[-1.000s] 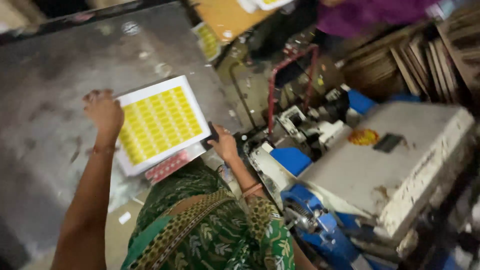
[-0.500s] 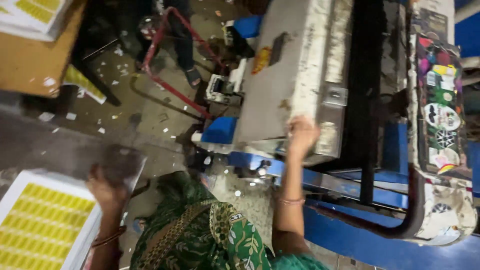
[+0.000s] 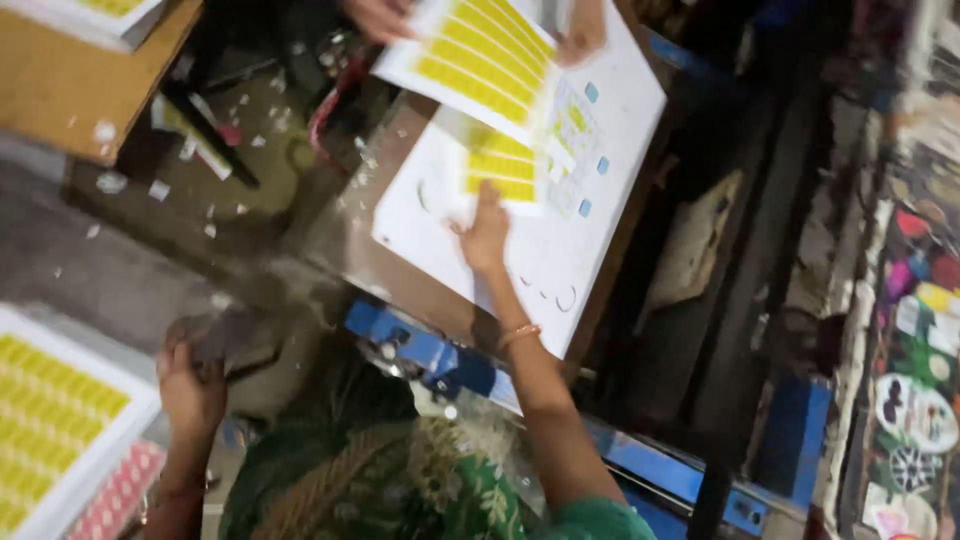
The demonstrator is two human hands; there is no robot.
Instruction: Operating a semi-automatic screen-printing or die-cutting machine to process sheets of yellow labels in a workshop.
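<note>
My right hand (image 3: 487, 235) reaches out over a white board (image 3: 440, 215) on the machine, fingers spread flat on a sheet of yellow labels (image 3: 505, 165) that lies there. Above it, another person's hands (image 3: 378, 15) hold a second yellow label sheet (image 3: 480, 55) over the board. My left hand (image 3: 190, 385) is down at the lower left, fingers curled over the edge of a grey metal table (image 3: 90, 270). Beside it lies a stack of yellow label sheets (image 3: 50, 420).
The blue machine frame (image 3: 430, 355) runs under the board, with dark machine parts (image 3: 740, 300) and a sticker-covered panel (image 3: 915, 380) to the right. A wooden table (image 3: 70, 70) with more sheets stands top left. Paper scraps litter the floor (image 3: 230, 160).
The view has swung onto the machine's white board. My right hand moved from the machine's side to the label sheet on the board. Another person's hands with a sheet came into view.
</note>
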